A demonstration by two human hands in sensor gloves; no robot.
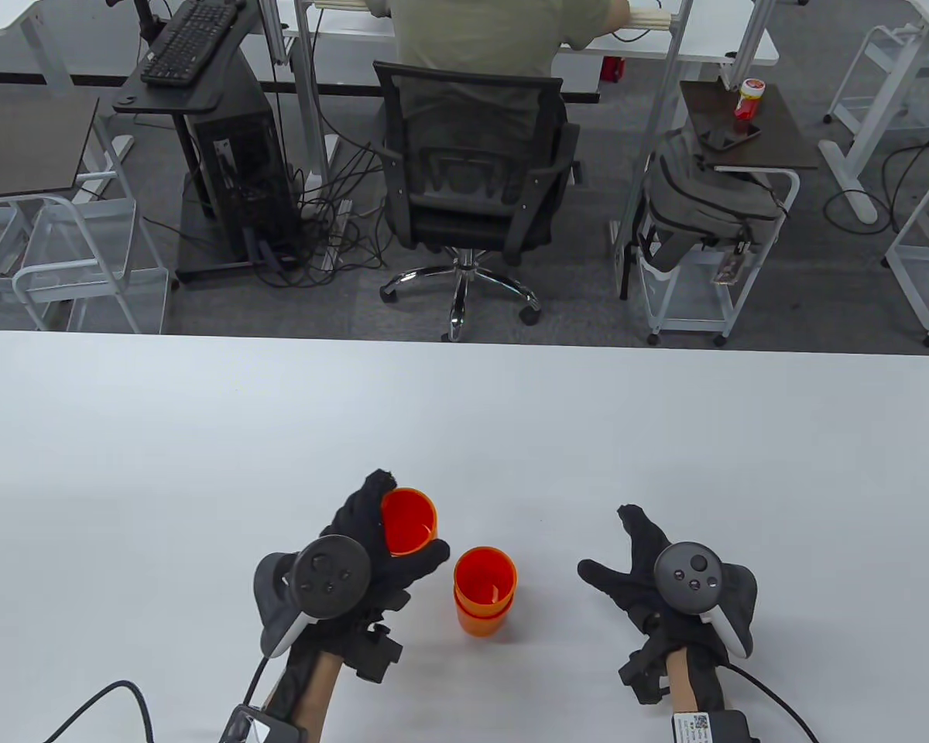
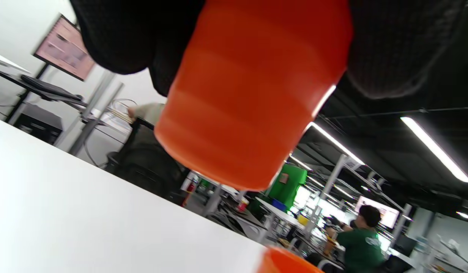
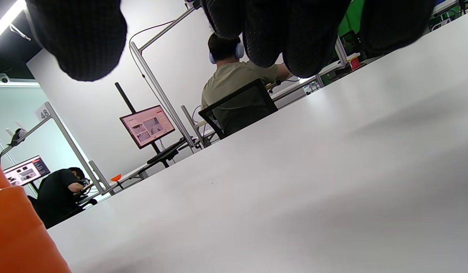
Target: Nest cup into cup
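My left hand (image 1: 379, 542) grips an orange cup (image 1: 409, 520) and holds it above the white table (image 1: 464, 433), its mouth facing up. In the left wrist view the cup (image 2: 252, 94) fills the top, gloved fingers (image 2: 401, 45) wrapped round it. A stack of two nested orange cups (image 1: 485, 590) stands upright on the table just right of that hand; its edge shows in the left wrist view (image 2: 287, 263) and in the right wrist view (image 3: 17, 235). My right hand (image 1: 627, 557) is open and empty, to the right of the stack and apart from it.
Beyond the table's far edge (image 1: 464, 340) a person sits in a black office chair (image 1: 472, 178). A computer stand (image 1: 224, 155) and wire carts (image 1: 704, 255) stand on the floor there.
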